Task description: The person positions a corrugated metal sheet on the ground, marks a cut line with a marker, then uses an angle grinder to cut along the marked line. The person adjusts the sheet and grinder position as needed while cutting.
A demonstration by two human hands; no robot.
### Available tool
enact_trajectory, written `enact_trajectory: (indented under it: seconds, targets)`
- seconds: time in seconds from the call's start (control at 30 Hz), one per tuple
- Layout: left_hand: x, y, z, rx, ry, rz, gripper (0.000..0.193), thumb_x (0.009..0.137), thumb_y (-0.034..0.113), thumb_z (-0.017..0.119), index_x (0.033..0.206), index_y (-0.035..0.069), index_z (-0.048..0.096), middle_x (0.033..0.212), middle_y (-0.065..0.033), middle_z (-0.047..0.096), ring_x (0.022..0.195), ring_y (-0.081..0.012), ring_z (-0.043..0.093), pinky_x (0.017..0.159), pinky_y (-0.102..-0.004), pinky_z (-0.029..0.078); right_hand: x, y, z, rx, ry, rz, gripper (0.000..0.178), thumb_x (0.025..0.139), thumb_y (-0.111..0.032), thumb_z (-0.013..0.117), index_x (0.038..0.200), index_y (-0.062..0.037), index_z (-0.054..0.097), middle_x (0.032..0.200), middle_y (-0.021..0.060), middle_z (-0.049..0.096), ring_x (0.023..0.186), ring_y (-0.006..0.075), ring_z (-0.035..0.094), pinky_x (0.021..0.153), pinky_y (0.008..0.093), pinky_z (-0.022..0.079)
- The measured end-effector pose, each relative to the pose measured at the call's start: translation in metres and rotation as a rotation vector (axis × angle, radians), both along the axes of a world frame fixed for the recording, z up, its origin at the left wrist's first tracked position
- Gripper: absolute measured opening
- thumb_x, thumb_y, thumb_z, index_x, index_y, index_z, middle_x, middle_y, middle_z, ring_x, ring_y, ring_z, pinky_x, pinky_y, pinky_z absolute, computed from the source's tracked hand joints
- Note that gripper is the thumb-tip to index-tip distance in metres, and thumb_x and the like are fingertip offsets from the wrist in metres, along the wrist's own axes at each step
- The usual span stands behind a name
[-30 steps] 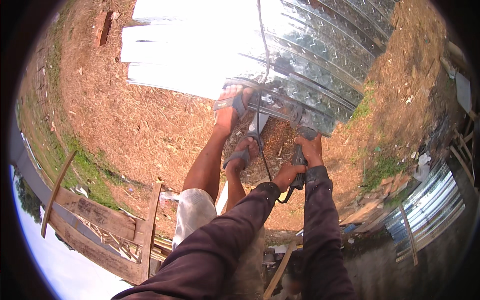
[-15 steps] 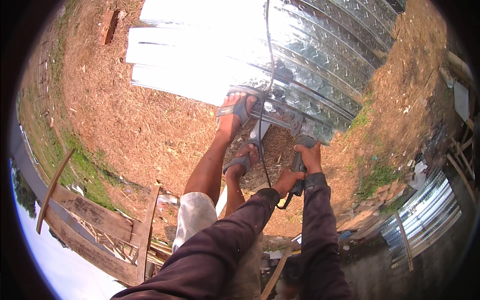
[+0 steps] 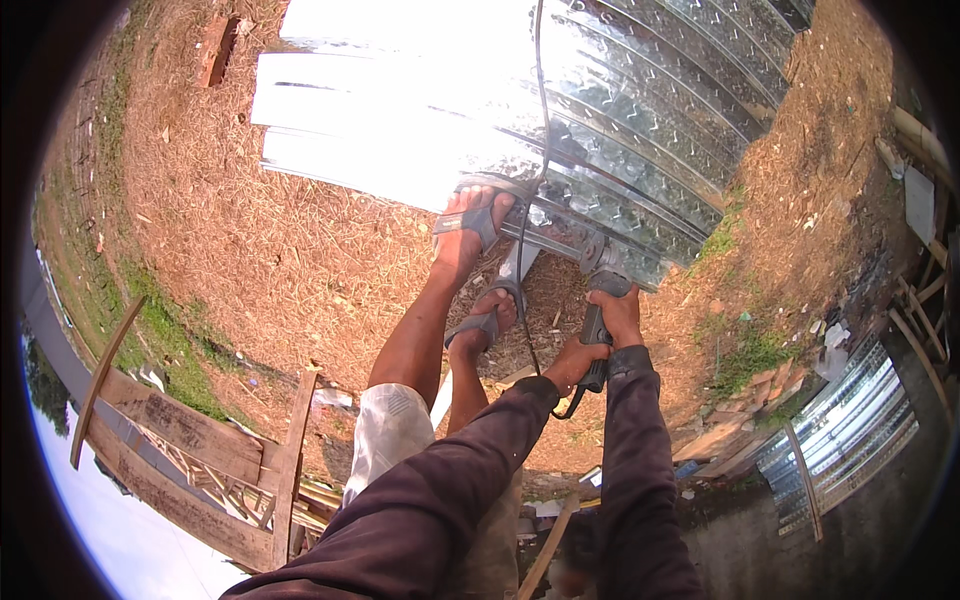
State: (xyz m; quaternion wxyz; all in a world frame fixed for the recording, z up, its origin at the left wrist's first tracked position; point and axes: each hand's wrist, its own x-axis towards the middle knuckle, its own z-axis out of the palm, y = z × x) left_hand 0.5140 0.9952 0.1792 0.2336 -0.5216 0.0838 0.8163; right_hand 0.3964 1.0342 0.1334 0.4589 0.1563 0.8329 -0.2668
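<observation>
Both my hands are closed around a dark angle grinder [image 3: 596, 326]. My left hand [image 3: 574, 363] wraps its rear end, where the power cord comes out. Farther forward, my right hand [image 3: 619, 312] grips the body just behind the metal head. The grinder's head is at the near edge of a shiny corrugated metal sheet [image 3: 655, 215]; whether the disc touches it I cannot tell. My sandalled foot [image 3: 466, 222] rests on that edge, left of the grinder. The other foot [image 3: 492, 315] stands nearer, on the ground.
A black cord [image 3: 545, 110] runs across the sheet, past my feet to the grinder. Dry grass [image 3: 270, 240] covers the ground at left, with a brick [image 3: 216, 52] beyond. Wooden boards [image 3: 190, 430] stand at the lower left. More corrugated sheet [image 3: 840, 440] lies at the right.
</observation>
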Motion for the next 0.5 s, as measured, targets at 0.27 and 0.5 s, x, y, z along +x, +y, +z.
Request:
enact_trajectory:
  seconds: [0.27,0.5]
  targets:
    - [0.0012,0.0048,-0.0022,-0.021,0.002,0.033,0.039,0.075,0.021,0.069,0.106,0.0,0.058,0.088,-0.0081,0.064,0.072,-0.0178,0.064,0.063,-0.0317,0.051,-0.0039,-0.0019,0.003,0.009,-0.071,-0.002,0.088,0.064,-0.011,0.076,0.139,-0.0005,0.03,0.118,0.0169,0.056,0.105,0.0287,0.058,0.09,0.0369,0.048]
    - [0.0036,0.002,-0.0009,-0.026,-0.04,-0.063,0.04,0.075,0.022,0.068,0.106,-0.001,0.059,0.089,-0.0085,0.064,0.074,-0.0179,0.064,0.066,-0.0319,0.051,0.0029,0.0047,-0.0036,-0.037,-0.077,-0.003,0.092,0.063,-0.012,0.076,0.14,0.0039,0.028,0.12,0.0206,0.055,0.107,0.0311,0.058,0.091,0.0366,0.047]
